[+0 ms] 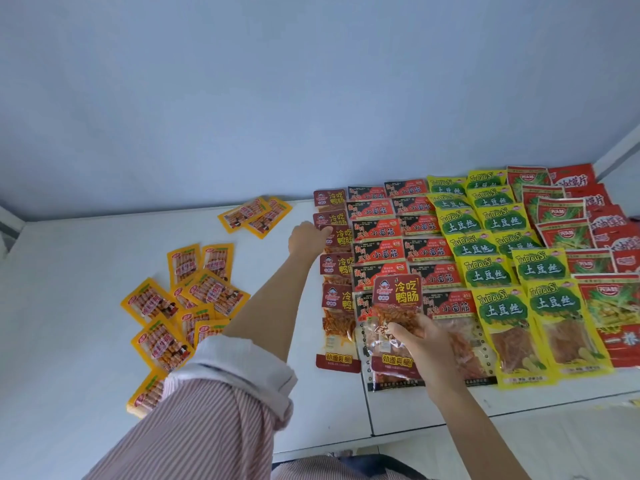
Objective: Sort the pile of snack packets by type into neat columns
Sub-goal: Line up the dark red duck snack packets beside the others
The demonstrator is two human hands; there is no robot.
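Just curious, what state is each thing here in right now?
Left hand: reaching, touching the dark red column.
Right hand: holding a dark red packet.
Orange packets: loose, unsorted.
Yellow-green packets: in columns.
Table: white.

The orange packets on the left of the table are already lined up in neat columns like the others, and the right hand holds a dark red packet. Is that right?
Not quite. The head view shows the orange packets lying in a loose, overlapping pile, with two set apart farther back; only the packets on the right stand in columns. The right hand does hold a dark red packet.
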